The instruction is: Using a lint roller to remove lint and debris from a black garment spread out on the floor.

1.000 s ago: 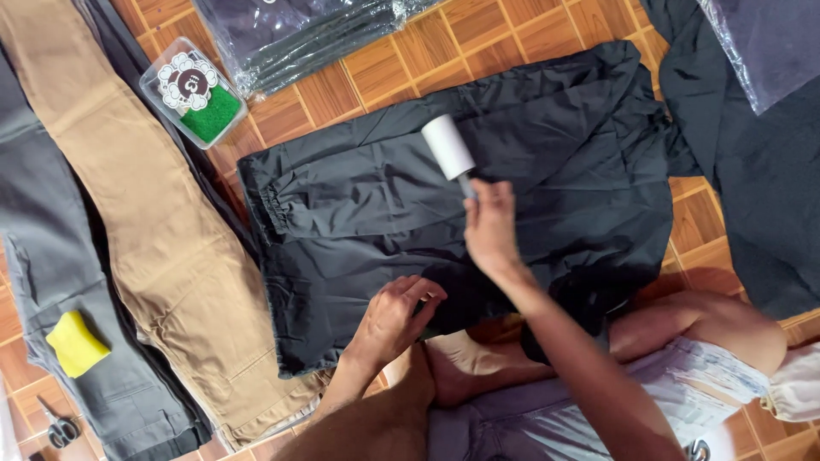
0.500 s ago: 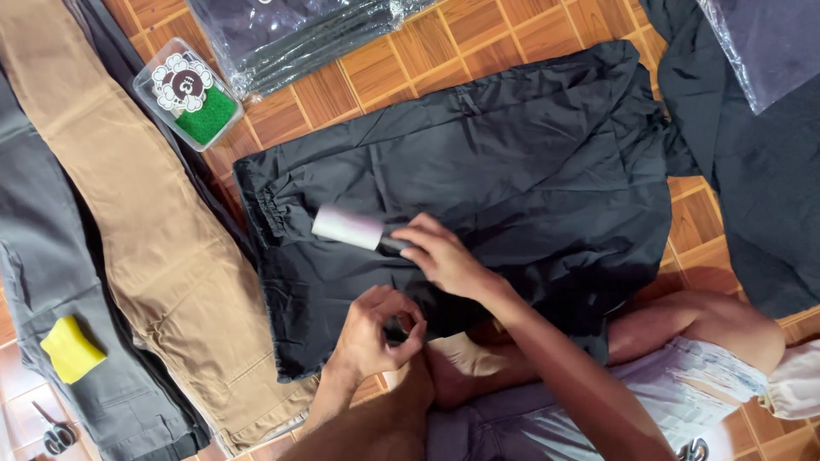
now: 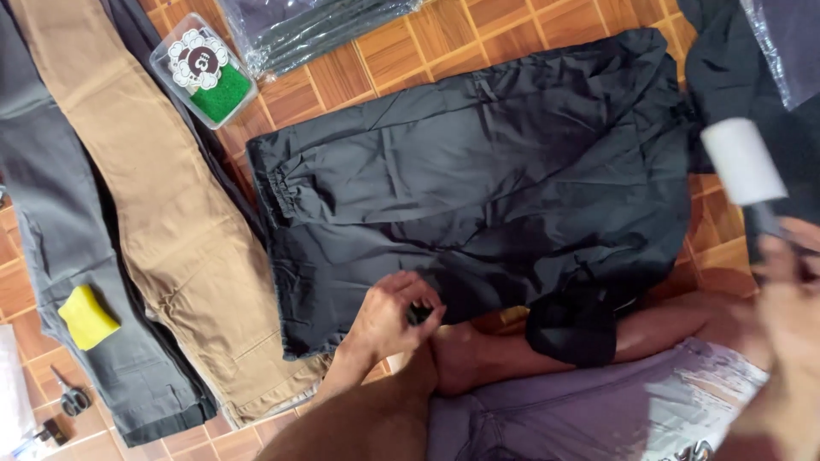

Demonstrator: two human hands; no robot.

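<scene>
Head view, left hand (image 3: 395, 314): fingers pinched tight on the near hem of the black garment (image 3: 478, 183), close to the bent knee.
Head view, right hand (image 3: 790, 290): blurred at the right edge, fingers wrapped round the dark handle of the lint roller (image 3: 745, 164); white roll raised, pointing up and left, over the garment's right border.
Black garment: spread flat on the brown patterned floor (image 3: 410, 47), elastic cuff at the left end, a loose fold hanging over the leg near the bottom right.
Left of the garment: tan trousers (image 3: 154, 196) lying lengthwise, grey trousers (image 3: 60, 248) beside them with a yellow sponge (image 3: 85, 317) on top.
Top left: clear plastic box (image 3: 205, 70) with green contents.
Top middle: bagged dark clothing (image 3: 316, 26).
Bottom left: scissors (image 3: 73, 397) on the floor.
</scene>
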